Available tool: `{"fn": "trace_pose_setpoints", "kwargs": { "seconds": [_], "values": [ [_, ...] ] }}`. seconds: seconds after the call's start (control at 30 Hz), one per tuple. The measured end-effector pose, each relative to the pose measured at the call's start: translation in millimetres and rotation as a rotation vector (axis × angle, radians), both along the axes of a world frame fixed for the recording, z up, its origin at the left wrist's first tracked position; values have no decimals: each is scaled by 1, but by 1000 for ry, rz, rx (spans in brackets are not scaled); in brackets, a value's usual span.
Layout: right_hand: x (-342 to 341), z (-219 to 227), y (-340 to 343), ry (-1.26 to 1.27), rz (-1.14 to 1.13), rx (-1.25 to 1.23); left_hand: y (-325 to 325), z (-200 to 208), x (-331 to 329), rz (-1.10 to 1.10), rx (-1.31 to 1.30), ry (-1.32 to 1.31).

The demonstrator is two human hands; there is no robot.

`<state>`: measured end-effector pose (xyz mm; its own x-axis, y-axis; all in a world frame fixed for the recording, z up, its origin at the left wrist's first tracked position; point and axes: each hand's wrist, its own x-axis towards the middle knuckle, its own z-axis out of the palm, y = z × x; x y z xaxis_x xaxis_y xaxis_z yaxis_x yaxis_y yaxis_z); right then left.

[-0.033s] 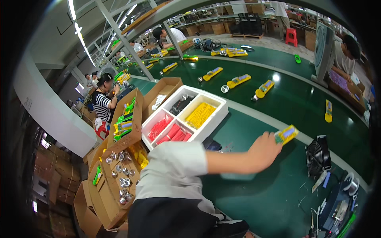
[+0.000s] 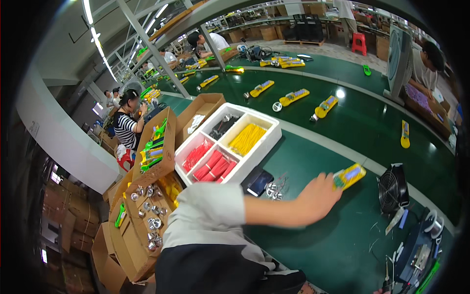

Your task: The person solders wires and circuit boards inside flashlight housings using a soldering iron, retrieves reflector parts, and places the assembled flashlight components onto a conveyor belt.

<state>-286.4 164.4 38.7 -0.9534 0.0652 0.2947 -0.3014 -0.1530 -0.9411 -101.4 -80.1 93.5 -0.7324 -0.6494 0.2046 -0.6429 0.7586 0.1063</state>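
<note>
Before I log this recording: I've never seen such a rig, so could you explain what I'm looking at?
No machine here: a person works bare-handed. The view comes from the left of two fisheye cameras worn on the head, looking down, so straight edges bend. The left hand holds a flat, elongated yellow piece over a smooth green work surface. A white four-compartment box contains yellow wires, red wires and dark wires; a dark rectangular phone-like device and a round black fan sit nearby. Beyond lies a long dark green belt carrying similar yellow pieces.
</note>
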Motion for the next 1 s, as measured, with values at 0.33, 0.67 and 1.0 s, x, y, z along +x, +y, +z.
{"fn": "trace_pose_setpoints", "kwargs": {
  "seconds": [0.33,0.67,1.0],
  "values": [
    [14,-5,13,5,79,-30,89,-50,78,86,183,327],
    [36,-27,13,-76,91,-48,-4,-64,106,478,18,379],
    [50,-24,-14,0,365,-33,12,-55,105,289,60,532]
  ]
}}
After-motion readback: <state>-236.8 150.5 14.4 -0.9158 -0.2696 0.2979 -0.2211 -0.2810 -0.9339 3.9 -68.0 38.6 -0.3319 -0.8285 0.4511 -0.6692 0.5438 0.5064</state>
